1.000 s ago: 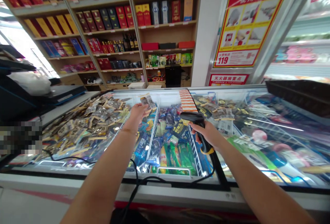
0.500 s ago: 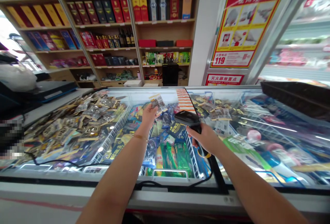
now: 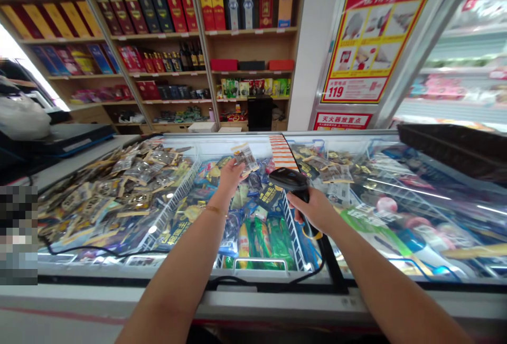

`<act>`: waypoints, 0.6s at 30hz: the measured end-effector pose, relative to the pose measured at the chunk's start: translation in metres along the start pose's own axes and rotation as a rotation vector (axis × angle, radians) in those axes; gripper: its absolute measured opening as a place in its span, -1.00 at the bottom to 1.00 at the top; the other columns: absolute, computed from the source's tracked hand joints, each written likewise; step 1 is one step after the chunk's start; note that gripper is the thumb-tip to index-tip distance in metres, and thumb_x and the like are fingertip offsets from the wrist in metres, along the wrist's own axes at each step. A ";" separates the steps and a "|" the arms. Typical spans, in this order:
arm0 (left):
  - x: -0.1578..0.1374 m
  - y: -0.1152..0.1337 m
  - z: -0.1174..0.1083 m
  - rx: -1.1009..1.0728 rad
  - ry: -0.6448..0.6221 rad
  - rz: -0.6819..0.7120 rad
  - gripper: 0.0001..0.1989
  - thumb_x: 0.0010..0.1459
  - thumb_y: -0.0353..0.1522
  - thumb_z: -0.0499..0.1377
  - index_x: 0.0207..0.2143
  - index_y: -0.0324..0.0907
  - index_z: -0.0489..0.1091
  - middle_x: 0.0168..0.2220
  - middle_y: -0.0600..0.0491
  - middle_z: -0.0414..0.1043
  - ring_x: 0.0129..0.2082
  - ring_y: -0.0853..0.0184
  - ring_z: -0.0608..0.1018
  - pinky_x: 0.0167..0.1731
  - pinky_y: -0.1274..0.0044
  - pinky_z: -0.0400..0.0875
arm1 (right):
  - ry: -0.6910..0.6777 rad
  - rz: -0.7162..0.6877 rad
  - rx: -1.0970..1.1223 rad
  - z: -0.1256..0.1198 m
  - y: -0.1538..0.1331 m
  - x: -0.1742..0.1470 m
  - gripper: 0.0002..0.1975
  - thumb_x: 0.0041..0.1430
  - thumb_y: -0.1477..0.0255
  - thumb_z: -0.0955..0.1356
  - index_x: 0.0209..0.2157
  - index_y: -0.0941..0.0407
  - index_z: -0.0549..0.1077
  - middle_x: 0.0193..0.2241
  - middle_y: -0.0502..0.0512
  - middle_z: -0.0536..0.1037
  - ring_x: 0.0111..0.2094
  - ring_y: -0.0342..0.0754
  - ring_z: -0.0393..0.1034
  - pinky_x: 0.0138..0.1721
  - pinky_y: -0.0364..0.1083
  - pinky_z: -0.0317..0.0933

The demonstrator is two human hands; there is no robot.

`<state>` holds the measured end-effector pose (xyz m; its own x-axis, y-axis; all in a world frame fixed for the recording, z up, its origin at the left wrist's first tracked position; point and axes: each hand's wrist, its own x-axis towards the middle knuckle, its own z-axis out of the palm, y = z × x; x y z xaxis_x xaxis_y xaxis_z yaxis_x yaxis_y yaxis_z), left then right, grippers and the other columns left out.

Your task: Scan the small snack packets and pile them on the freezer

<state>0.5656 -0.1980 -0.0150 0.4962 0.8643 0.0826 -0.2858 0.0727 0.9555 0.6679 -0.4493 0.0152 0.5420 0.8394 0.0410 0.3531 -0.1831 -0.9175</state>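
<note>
My left hand (image 3: 232, 175) is closed on the edge of a small clear snack packet (image 3: 246, 158), held up over the glass-topped freezer (image 3: 222, 143). The packet shows dark contents and printed labelling. In my right hand (image 3: 315, 206) is a black barcode scanner (image 3: 291, 179); my fingers wrap round its handle. The scanner's head points left, toward the packet, with a gap between them. A black cable (image 3: 309, 279) runs from the scanner along the freezer's front edge. Below my hands, wire baskets hold green-wrapped items (image 3: 263, 238) and blue packs.
Many small packets (image 3: 134, 175) lie piled on the freezer's left. A dark brown tray (image 3: 451, 148) rests at the right. A flat device (image 3: 75, 138) with a white plastic bag (image 3: 24, 117) stands at far left. Shelves (image 3: 253, 37) of boxes rise behind.
The view has shifted slightly. My hands keep the packet and the scanner in nearly the same places, and the packet looks slightly more upright.
</note>
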 end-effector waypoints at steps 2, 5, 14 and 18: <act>-0.002 0.001 0.001 -0.007 0.019 -0.016 -0.54 -0.17 -0.28 0.44 -0.16 -0.16 0.50 -0.32 0.02 0.60 -0.27 0.23 0.64 -0.22 0.37 0.57 | -0.001 -0.004 0.012 0.000 0.002 0.002 -0.72 0.14 0.20 0.41 -0.46 0.09 0.37 -0.73 0.03 0.47 -0.71 -0.09 0.37 -0.60 -0.15 0.25; -0.002 0.001 0.007 -0.043 0.030 -0.041 -0.66 -0.12 -0.34 0.40 -0.22 -0.16 0.50 -0.27 0.02 0.60 -0.24 0.25 0.63 -0.20 0.36 0.58 | 0.014 0.015 0.072 -0.004 0.005 0.007 -0.71 0.17 0.19 0.39 -0.45 0.11 0.37 -0.73 0.01 0.46 -0.74 -0.12 0.34 -0.63 -0.16 0.23; 0.011 -0.019 0.103 -0.015 -0.144 -0.215 -0.81 -0.05 -0.44 0.38 -0.33 -0.19 0.48 -0.29 -0.03 0.58 -0.25 0.30 0.63 -0.04 0.31 0.52 | 0.261 0.136 0.317 -0.089 0.018 0.002 -0.69 0.07 0.23 0.46 -0.50 0.13 0.36 -0.69 0.02 0.47 -0.76 -0.15 0.31 -0.70 -0.16 0.21; 0.013 -0.041 0.176 -0.020 -0.214 -0.263 -0.79 -0.06 -0.50 0.38 -0.35 -0.20 0.46 -0.34 -0.01 0.56 -0.26 0.30 0.63 -0.03 0.31 0.52 | 0.444 0.215 0.369 -0.135 0.034 -0.015 -0.74 0.07 0.32 0.48 -0.48 0.14 0.36 -0.66 0.03 0.49 -0.76 -0.16 0.30 -0.74 -0.17 0.19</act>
<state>0.7287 -0.2774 -0.0035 0.7153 0.6907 -0.1067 -0.1398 0.2911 0.9464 0.7750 -0.5374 0.0369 0.8654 0.4958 -0.0721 -0.0435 -0.0690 -0.9967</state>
